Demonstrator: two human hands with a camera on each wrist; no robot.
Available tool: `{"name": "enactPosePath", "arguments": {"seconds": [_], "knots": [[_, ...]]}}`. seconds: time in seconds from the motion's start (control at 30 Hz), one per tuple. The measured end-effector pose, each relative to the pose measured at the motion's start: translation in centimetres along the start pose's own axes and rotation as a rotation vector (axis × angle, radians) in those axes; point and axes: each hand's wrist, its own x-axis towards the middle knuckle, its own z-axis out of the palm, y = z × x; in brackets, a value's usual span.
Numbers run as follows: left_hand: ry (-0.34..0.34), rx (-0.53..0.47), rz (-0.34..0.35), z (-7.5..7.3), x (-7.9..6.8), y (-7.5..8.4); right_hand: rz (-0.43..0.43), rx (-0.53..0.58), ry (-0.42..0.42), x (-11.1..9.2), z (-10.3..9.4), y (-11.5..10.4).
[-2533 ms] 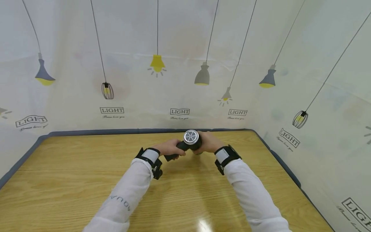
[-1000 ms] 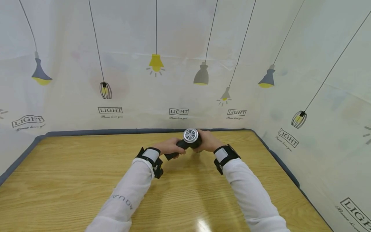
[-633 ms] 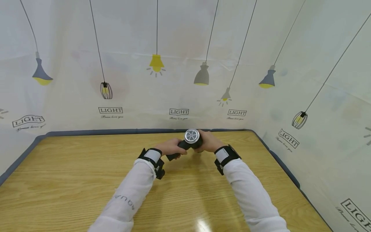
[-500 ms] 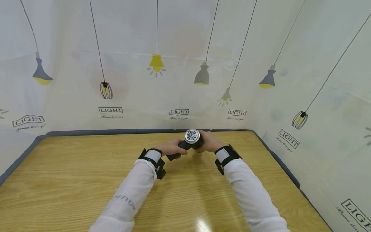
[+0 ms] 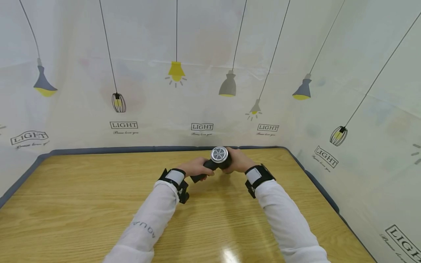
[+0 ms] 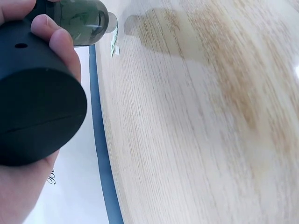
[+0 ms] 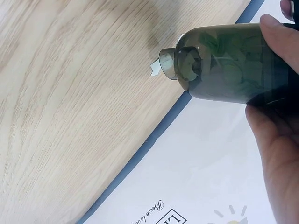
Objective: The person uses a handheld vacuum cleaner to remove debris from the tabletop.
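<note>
Both hands hold a black handheld vacuum (image 5: 219, 155) with a silver round vent, low over the far middle of the table. My left hand (image 5: 195, 167) grips its handle, whose flat end (image 6: 42, 116) fills much of the left wrist view. My right hand (image 5: 240, 160) grips the body just behind the clear dust cup (image 7: 229, 60). Green and pale scraps show inside that cup. Its short clear nozzle (image 7: 167, 63) points down at the tabletop. Beside the nozzle lie small scraps (image 6: 114, 46), green and white, and a white scrap (image 7: 155, 68) shows at its mouth.
The wooden table (image 5: 98, 197) has a blue-grey edging (image 5: 131, 149) along its back and sides. Behind it rises a white curtain (image 5: 148, 73) printed with lamps and lettering. Each wrist wears a black strap (image 5: 260, 175) with a camera.
The vacuum and both hands have moved slightly right along the back of the table. Both grips look the same, and the head view has shifted a little.
</note>
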Motion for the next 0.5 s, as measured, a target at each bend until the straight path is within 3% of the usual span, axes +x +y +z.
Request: {"name": "enactPosePath", "arguments": {"seconds": [0.23,0.5], "knots": [[-0.006,0.002,-0.007,0.1,0.1,0.1,-0.048,0.008,0.018,0.8,0.6,2.2],[-0.005,0.005,-0.009,0.2,0.2,0.2,0.005,0.006,0.001,0.0,0.1,0.6]]}}
